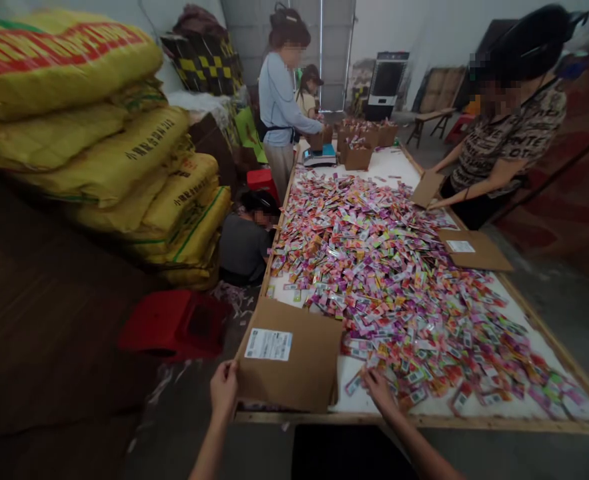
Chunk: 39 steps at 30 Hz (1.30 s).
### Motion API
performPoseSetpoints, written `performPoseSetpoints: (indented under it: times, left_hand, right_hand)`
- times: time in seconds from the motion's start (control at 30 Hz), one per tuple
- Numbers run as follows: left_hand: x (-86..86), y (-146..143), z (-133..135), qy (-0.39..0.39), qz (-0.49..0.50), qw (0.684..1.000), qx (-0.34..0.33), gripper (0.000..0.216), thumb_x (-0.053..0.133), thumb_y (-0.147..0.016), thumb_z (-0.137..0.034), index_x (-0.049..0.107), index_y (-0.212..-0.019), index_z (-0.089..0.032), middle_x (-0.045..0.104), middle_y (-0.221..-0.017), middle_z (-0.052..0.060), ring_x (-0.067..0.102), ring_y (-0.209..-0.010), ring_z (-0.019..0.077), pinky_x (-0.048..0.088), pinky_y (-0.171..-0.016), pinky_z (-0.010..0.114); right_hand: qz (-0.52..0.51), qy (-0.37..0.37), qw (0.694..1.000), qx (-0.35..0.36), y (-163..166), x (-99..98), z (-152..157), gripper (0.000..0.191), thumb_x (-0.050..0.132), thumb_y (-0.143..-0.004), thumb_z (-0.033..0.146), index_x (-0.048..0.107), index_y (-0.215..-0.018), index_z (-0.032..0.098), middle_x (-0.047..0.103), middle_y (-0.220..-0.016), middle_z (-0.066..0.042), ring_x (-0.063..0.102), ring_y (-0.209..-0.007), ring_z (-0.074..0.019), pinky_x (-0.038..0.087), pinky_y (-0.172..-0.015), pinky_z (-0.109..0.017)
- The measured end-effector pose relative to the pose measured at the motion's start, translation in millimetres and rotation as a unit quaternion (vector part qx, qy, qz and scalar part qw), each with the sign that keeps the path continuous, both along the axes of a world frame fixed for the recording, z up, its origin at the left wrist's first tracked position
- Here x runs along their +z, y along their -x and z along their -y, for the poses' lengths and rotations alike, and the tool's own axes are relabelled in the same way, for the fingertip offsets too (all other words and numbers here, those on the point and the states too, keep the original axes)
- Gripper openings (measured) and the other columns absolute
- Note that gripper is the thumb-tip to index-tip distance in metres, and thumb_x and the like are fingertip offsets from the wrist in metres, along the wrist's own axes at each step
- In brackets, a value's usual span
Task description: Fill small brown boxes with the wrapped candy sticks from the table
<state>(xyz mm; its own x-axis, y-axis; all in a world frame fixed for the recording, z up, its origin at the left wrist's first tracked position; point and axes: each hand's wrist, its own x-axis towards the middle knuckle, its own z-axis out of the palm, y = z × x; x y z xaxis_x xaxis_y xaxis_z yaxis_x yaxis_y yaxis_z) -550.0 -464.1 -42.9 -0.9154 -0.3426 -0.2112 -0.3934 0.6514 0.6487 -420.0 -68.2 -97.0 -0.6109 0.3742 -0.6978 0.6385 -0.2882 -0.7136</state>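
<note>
A brown cardboard box (294, 360) with a white label lies at the near left corner of the big white table (474, 408). My left hand (223, 388) grips the box's near left corner, fingers curled over its edge. Just right of the box, my right hand (377, 389) rests on the table with fingers bent down among small colourful packets (399, 280). These packets cover most of the tabletop in a wide heap. Whether the right hand holds any packet is hidden.
A person at the right edge holds a cardboard box (427, 189); another flat box (474, 250) lies near. Two people stand at the far end by a scale (319, 157) and filled boxes (357, 157). Someone crouches at the left edge. Yellow sacks (124, 153) and a red stool (174, 323) stand left.
</note>
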Motion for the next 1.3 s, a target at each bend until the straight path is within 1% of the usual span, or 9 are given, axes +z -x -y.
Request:
performPoseSetpoints:
  times: [0.13, 0.3, 0.47, 0.57, 0.7, 0.93, 1.1, 1.2, 1.3]
  left_hand:
    - [22.5, -22.6, -31.6, -0.098, -0.039, 0.992, -0.065, 0.07, 0.045, -0.068, -0.087, 0.062, -0.082, -0.021, 0.071, -0.078, 0.005, 0.068, -0.08, 0.0259, 0.056, -0.074, 0.032]
    - [52.3, -36.5, -83.8, -0.269, 0.031, 0.953, -0.134, 0.072, 0.07, -0.055, -0.084, 0.067, -0.087, -0.019, 0.077, -0.09, 0.01, 0.072, -0.093, 0.0309, 0.058, -0.085, 0.038]
    - [96.1, -55.6, -169.9, -0.304, 0.084, 0.924, -0.215, 0.08, 0.07, -0.064, -0.079, 0.069, -0.116, -0.017, 0.076, -0.118, 0.016, 0.068, -0.114, 0.0395, 0.054, -0.101, 0.053]
    - [127.9, -80.8, -241.5, -0.282, 0.043, 0.882, -0.375, 0.071, 0.069, -0.08, -0.059, 0.056, -0.141, -0.025, 0.06, -0.147, 0.012, 0.053, -0.137, 0.0381, 0.042, -0.116, 0.056]
    - [168.1, -104.4, -335.7, -0.27, -0.055, 0.759, -0.59, 0.082, 0.066, -0.088, -0.029, 0.025, -0.159, -0.037, 0.04, -0.163, 0.007, 0.038, -0.149, 0.0323, 0.038, -0.121, 0.05]
    - [213.4, -110.8, -429.2, -0.294, -0.046, 0.671, -0.68, 0.078, 0.067, -0.09, -0.036, 0.027, -0.156, -0.038, 0.036, -0.163, 0.009, 0.04, -0.148, 0.0307, 0.043, -0.117, 0.047]
    - [184.7, -109.1, -445.2, -0.218, -0.105, 0.774, -0.585, 0.057, 0.062, -0.091, -0.041, 0.044, -0.145, -0.036, 0.051, -0.151, 0.011, 0.049, -0.139, 0.032, 0.042, -0.114, 0.051]
    - [131.7, -104.5, -437.4, -0.198, -0.169, 0.832, -0.49, 0.08, 0.071, -0.084, -0.053, 0.032, -0.152, -0.034, 0.032, -0.163, 0.017, 0.034, -0.149, 0.038, 0.039, -0.115, 0.057]
    - [69.1, -106.5, -418.5, -0.186, -0.174, 0.835, -0.488, 0.1, 0.074, -0.079, -0.056, 0.018, -0.159, -0.035, 0.013, -0.17, 0.018, 0.017, -0.155, 0.0403, 0.029, -0.12, 0.062]
  right_hand:
    - [-0.11, -0.041, 0.991, -0.059, 45.2, 24.8, 0.0, 0.067, 0.073, -0.057, 0.074, 0.068, -0.098, 0.021, 0.071, -0.12, -0.012, 0.059, -0.126, -0.0295, 0.045, -0.11, -0.037]
    - [-0.171, -0.021, 0.982, -0.075, 50.8, 58.7, -56.0, 0.078, 0.073, -0.057, 0.078, 0.067, -0.107, 0.018, 0.072, -0.122, -0.013, 0.062, -0.121, -0.0319, 0.048, -0.107, -0.041]
    - [-0.15, -0.087, 0.977, -0.12, 34.6, 74.7, -122.2, 0.077, 0.065, -0.062, 0.084, 0.068, -0.107, 0.021, 0.069, -0.127, -0.011, 0.055, -0.131, -0.032, 0.045, -0.109, -0.039]
    - [-0.152, -0.075, 0.966, -0.193, 27.5, 87.1, -174.0, 0.078, 0.05, -0.072, 0.085, 0.062, -0.118, 0.023, 0.066, -0.133, -0.009, 0.055, -0.13, -0.0295, 0.05, -0.102, -0.038]
    - [-0.151, -0.018, 0.964, -0.217, 9.2, 104.5, -258.2, 0.066, 0.058, -0.073, 0.075, 0.065, -0.11, 0.022, 0.072, -0.113, -0.009, 0.064, -0.111, -0.0279, 0.054, -0.085, -0.035]
    - [-0.182, 0.059, 0.97, -0.151, -39.5, 109.4, -341.0, 0.046, 0.073, -0.063, 0.06, 0.074, -0.088, 0.022, 0.077, -0.091, -0.01, 0.069, -0.095, -0.0301, 0.053, -0.086, -0.042]
    - [-0.18, 0.084, 0.964, -0.178, -62.3, 111.3, -358.2, 0.041, 0.075, -0.057, 0.054, 0.074, -0.085, 0.023, 0.077, -0.096, -0.01, 0.069, -0.1, -0.0325, 0.055, -0.091, -0.046]
    - [-0.143, 0.09, 0.974, -0.149, -75.2, 110.7, -355.7, 0.042, 0.076, -0.057, 0.054, 0.074, -0.086, 0.024, 0.076, -0.097, -0.012, 0.069, -0.103, -0.0365, 0.055, -0.091, -0.05]
    - [-0.131, 0.079, 0.984, -0.094, -85.9, 102.6, -337.2, 0.051, 0.077, -0.057, 0.061, 0.075, -0.094, 0.025, 0.075, -0.106, -0.013, 0.064, -0.114, -0.0393, 0.051, -0.1, -0.053]
